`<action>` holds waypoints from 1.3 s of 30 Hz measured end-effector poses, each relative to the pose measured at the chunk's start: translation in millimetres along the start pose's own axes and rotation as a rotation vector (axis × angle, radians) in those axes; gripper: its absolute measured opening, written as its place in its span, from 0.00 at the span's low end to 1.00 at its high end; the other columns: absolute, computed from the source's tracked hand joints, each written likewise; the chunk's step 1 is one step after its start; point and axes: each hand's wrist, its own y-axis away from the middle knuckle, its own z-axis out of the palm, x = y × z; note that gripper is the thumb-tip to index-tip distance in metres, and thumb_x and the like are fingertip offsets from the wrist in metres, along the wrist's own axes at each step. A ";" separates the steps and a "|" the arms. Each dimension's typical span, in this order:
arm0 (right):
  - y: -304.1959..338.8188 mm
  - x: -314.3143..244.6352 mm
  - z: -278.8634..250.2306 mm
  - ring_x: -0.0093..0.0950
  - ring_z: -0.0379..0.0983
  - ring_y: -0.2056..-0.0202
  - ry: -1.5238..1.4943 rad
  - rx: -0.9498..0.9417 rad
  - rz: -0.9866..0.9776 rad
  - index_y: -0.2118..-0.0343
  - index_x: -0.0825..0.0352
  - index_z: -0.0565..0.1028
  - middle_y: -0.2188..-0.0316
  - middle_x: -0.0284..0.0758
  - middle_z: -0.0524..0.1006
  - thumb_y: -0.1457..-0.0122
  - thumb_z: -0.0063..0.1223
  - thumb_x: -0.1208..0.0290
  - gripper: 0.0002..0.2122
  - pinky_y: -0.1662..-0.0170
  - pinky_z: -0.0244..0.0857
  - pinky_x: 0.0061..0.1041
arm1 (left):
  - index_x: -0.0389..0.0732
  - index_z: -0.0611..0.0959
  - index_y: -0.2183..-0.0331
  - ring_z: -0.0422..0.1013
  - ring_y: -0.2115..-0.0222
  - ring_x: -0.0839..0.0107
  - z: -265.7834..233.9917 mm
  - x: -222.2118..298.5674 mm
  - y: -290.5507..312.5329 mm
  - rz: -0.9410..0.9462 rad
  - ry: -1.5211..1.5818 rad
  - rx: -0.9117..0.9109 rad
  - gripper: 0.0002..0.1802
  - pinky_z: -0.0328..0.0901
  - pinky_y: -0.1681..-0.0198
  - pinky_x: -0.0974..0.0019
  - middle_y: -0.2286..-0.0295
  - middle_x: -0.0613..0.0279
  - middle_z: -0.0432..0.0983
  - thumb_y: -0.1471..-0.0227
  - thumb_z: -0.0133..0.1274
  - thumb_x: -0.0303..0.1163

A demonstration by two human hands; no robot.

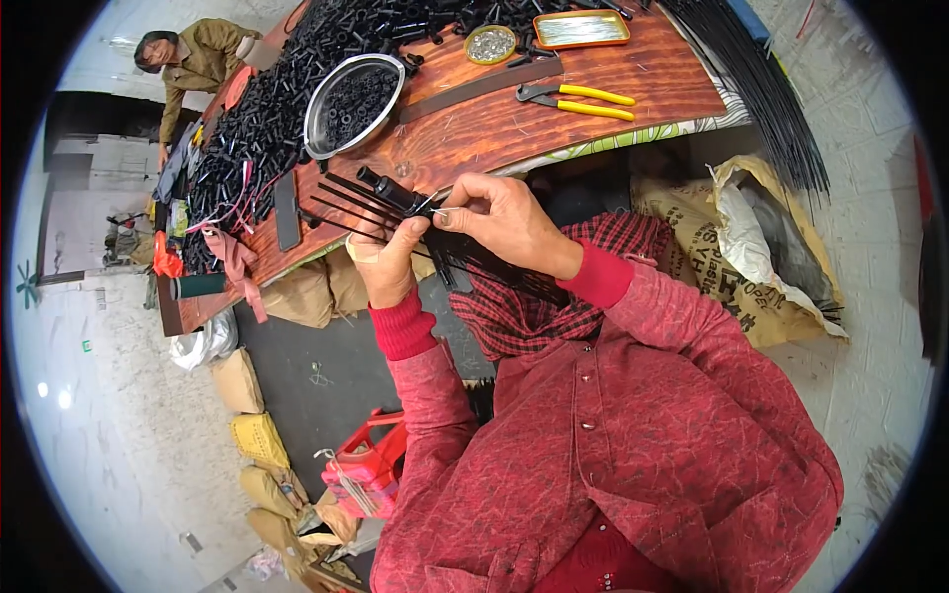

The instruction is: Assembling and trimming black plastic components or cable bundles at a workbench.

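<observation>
My left hand (388,255) is closed around a black plastic hub (393,192) with a tube-shaped end, held just off the table's near edge. Thin black ribs (346,206), like those of an umbrella frame, run between its fingers and fan out to the left. More dark ribs hang below both hands, above my lap. Close against the hub, my right hand (504,219) pinches a thin silvery wire (435,209) between thumb and forefinger. The fingertips partly cover where the wire meets the hub.
On the wooden table (455,148) are a metal bowl (393,117) of small black parts, heaped black tubes (237,148), yellow-handled pliers (593,104), a dish of metal bits (490,44), a tray of wires (581,30) and a phone (287,211). A sack (692,222) stands right. Another person (198,59) is far left.
</observation>
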 end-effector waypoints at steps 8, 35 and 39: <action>0.6 0.3 3.2 0.21 0.69 0.78 0.078 0.173 -0.110 0.74 0.69 0.74 0.81 0.33 0.73 0.49 0.64 0.67 0.11 0.75 0.62 0.23 | 0.32 0.78 0.54 0.74 0.67 0.77 19.5 9.6 -2.3 -0.054 -0.081 0.067 0.23 0.68 0.60 0.73 0.63 0.61 0.78 0.55 0.62 0.23; 1.5 -8.0 2.9 0.17 0.60 0.79 0.133 0.135 -0.188 0.75 0.70 0.73 0.82 0.31 0.67 0.45 0.62 0.67 0.12 0.75 0.57 0.20 | 0.34 0.82 0.68 0.72 0.73 0.81 27.2 42.2 0.1 -0.035 -0.294 -0.018 0.08 0.68 0.68 0.74 0.73 0.68 0.79 0.54 0.61 0.23; -0.4 -11.2 3.4 0.18 0.63 0.77 0.103 0.141 -0.209 0.75 0.71 0.73 0.82 0.33 0.70 0.45 0.61 0.67 0.12 0.73 0.60 0.21 | 0.34 0.82 0.67 0.73 0.72 0.79 30.3 41.6 1.1 -0.041 -0.281 0.011 0.08 0.68 0.67 0.74 0.72 0.66 0.80 0.54 0.61 0.22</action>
